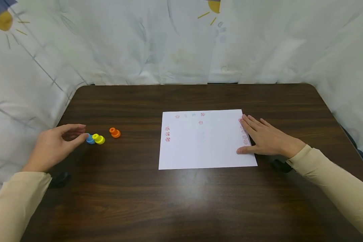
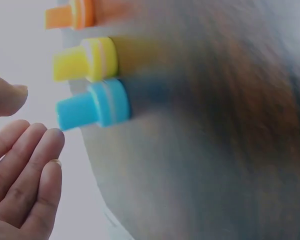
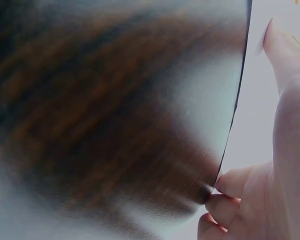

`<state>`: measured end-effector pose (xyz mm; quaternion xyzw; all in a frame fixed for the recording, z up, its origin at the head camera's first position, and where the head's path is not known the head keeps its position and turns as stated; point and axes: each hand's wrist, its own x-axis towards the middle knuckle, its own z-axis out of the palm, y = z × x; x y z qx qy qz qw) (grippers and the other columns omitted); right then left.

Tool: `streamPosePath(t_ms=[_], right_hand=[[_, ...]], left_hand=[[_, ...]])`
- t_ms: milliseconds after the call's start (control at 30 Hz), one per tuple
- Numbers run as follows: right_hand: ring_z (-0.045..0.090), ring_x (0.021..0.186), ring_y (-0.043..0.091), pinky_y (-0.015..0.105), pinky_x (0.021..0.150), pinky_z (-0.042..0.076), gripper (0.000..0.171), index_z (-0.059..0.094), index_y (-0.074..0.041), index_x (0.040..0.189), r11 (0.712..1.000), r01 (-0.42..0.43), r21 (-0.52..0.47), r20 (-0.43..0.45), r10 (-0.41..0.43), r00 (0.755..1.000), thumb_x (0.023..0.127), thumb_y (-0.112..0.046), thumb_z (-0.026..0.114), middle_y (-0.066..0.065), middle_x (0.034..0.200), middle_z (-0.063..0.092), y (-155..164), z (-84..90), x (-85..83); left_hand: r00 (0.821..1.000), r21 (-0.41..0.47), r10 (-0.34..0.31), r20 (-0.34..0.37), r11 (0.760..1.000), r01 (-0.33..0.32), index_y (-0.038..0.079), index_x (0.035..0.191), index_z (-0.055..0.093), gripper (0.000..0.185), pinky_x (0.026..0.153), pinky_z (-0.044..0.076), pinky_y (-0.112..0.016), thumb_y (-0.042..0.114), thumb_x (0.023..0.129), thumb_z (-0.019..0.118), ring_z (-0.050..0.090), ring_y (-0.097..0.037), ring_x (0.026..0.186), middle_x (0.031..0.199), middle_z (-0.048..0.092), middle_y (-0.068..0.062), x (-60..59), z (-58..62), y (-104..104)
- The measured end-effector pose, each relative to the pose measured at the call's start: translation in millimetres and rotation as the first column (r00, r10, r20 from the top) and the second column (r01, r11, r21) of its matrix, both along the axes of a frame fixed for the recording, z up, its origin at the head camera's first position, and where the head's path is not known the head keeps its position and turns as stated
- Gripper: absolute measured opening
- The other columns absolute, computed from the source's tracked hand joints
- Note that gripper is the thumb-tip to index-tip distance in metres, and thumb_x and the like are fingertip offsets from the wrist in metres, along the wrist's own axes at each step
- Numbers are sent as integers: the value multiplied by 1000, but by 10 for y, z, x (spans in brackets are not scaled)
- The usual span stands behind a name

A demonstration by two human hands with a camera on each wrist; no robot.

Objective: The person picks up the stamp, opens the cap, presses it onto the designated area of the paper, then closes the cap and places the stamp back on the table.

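Note:
Three small toy stamps stand on the left part of the table: a blue stamp [image 1: 90, 139], a yellow stamp [image 1: 99, 139] close against it, and an orange stamp [image 1: 115, 132] a little apart to the right. My left hand [image 1: 55, 144] is just left of the blue stamp, thumb and fingers parted. In the left wrist view, the fingertips [image 2: 52, 142] come near the knob of the blue stamp without gripping it. A white sheet of paper [image 1: 205, 151] bears small red and pale green prints. My right hand [image 1: 266, 137] rests flat on its right edge, fingers stretched out.
The dark wood-grain table [image 1: 169, 205] has rounded far corners. A pale patterned curtain [image 1: 181, 47] hangs behind it and along both sides. Dark bands or devices show under both wrists.

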<state>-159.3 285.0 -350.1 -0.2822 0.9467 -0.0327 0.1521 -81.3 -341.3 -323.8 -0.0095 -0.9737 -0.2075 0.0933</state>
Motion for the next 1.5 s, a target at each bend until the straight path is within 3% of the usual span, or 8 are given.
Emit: streamPosePath(t_ms=[167, 333, 667, 967, 1100, 1233, 1500], right_hand=[[14, 161, 45, 70, 128, 13, 117, 15, 0, 165, 1000, 1, -1, 10, -1, 1000, 89, -77, 60, 22, 174, 10, 18, -18, -4], [13, 162, 45, 70, 128, 12, 118, 13, -1, 165, 1000, 6, 1, 19, -6, 1000, 88, -78, 59, 22, 174, 9, 25, -22, -7], [14, 161, 44, 70, 127, 14, 119, 14, -1, 165, 1000, 3, -7, 13, -3, 1000, 87, -78, 60, 22, 174, 10, 10, 0, -7], [13, 162, 44, 70, 128, 13, 118, 14, -1, 165, 1000, 5, -2, 13, -5, 1000, 88, -79, 58, 22, 174, 10, 7, -8, -15], [13, 162, 44, 70, 128, 13, 118, 14, -1, 165, 1000, 5, -4, 12, -5, 1000, 88, -79, 58, 21, 174, 10, 12, -15, -16], [13, 162, 44, 70, 128, 13, 118, 14, -1, 165, 1000, 8, -8, 12, -8, 1000, 88, -79, 59, 21, 174, 10, 20, -20, -18], [14, 162, 43, 71, 127, 13, 118, 14, -2, 165, 1000, 9, -9, 9, -9, 1000, 87, -79, 59, 21, 174, 11, 14, -12, -14]], left_hand=[[998, -11, -21, -60, 1000, 21, 11, 122, 75, 38, 67, 37, -1, 32, 91, 80, 42, 40, 81, 109, 80, -11, -20, 57, 118], [993, 0, -61, -102, 998, 62, 9, 122, 75, 36, 71, 38, -2, 22, 89, 82, 42, 39, 84, 109, 79, -17, -45, 75, 236], [992, 70, -99, -78, 992, 105, 7, 125, 73, 38, 70, 40, 5, 15, 89, 82, 48, 33, 84, 114, 78, -19, -89, 65, 408], [994, 54, -105, -29, 993, 106, 13, 127, 73, 41, 73, 40, 0, 22, 88, 84, 51, 29, 86, 116, 79, -15, -160, 4, 472], [993, 32, -115, -4, 993, 115, 13, 129, 72, 43, 71, 39, 1, 20, 89, 83, 71, -4, 96, 117, 78, -14, -192, -7, 510], [991, 14, -128, 31, 992, 127, 10, 130, 71, 44, 68, 38, 1, 15, 88, 83, 72, -36, 102, 118, 77, -17, -222, 5, 562], [989, 1, -132, 70, 991, 132, 9, 130, 71, 43, 67, 46, -9, 13, 89, 82, 73, -37, 104, 121, 76, -19, -270, -7, 607]])
